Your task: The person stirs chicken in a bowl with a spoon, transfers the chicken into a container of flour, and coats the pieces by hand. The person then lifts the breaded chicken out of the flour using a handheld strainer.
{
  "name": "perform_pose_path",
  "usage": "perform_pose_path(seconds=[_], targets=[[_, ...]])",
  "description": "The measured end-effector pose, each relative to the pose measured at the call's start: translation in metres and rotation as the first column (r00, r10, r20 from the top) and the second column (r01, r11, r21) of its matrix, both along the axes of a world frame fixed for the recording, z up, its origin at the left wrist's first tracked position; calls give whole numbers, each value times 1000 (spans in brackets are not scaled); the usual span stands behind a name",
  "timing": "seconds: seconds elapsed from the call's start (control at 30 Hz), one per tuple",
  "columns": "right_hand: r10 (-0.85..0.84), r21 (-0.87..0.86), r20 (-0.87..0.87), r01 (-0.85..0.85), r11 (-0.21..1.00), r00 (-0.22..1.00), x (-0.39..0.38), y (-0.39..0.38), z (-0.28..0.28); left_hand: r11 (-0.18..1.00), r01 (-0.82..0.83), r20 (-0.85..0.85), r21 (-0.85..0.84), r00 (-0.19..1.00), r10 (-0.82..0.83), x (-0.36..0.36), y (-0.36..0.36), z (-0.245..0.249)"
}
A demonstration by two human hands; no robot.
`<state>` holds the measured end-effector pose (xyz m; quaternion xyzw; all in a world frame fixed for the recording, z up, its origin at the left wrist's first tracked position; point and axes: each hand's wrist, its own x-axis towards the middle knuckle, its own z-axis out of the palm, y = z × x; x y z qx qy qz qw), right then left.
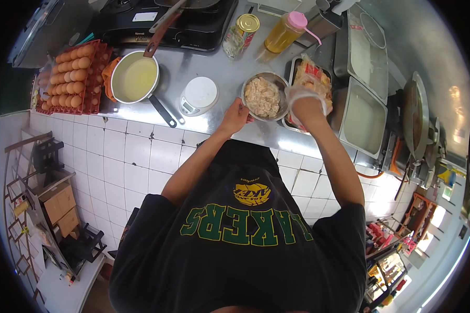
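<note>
At the near edge of the steel table (214,62), just ahead of my chest, sits a round metal bowl (245,89) filled with a pale, lumpy mixture (263,97). My left hand (236,117) is bare and has its fingers closed on the bowl's near-left rim. My right hand (305,101) wears a thin clear glove and hangs just beside the bowl's right edge, over a rectangular tray (293,67) that holds bagged orange and yellow food. Its fingers are curled downward, but I cannot tell whether they grip anything. Left of the bowl, close by, is a small white kitchen scale (199,95). Further left stands a saucepan (134,78) of yellowish liquid, its long handle pointing toward me. Beyond that, at the table's left end, a red tray of brown eggs (70,78) lies stacked. Behind the bowl stand a jar with a gold lid (242,32) and a bottle of yellow liquid with a pink cap (285,31), near each other. A black stove (167,26) fills the back left. To my right are two deep steel pans (363,112) set side by side, and past them a large wok (415,117).
</note>
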<state>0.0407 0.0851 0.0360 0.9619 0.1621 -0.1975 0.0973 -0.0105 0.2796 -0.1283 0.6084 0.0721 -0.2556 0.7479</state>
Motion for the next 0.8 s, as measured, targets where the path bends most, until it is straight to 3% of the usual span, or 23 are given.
perform_pose_path(seconds=[0.1,0.17,0.23,0.3,0.37,0.47,0.6,0.67,0.8], targets=[[19,105,133,-33,994,991,8,-4,-77,999,17,-16,-29,1000,-17,2,-1,-7],[71,109,176,-91,990,982,0,1,-87,999,1,-33,-43,999,-2,2,-1,-6],[213,40,119,-219,975,970,-22,8,-58,998,-23,-105,-53,994,17,2,-2,4],[170,7,42,-171,985,984,-42,15,-34,997,-30,-114,-72,993,22,1,-3,0],[-36,-47,-132,30,998,991,-56,25,-26,996,-32,-115,-87,993,22,1,-4,-1],[6,-81,-217,-24,996,976,-56,41,-35,995,-36,-111,-88,994,26,3,-3,5],[35,73,-105,-27,997,994,-18,34,-58,998,16,-119,-69,993,-24,9,2,5],[-95,270,-9,93,958,995,0,-4,-97,997,6,-115,-77,993,-14,7,2,5],[-12,166,55,3,986,998,2,-14,-34,999,0,-98,-43,995,-5,10,2,11]])
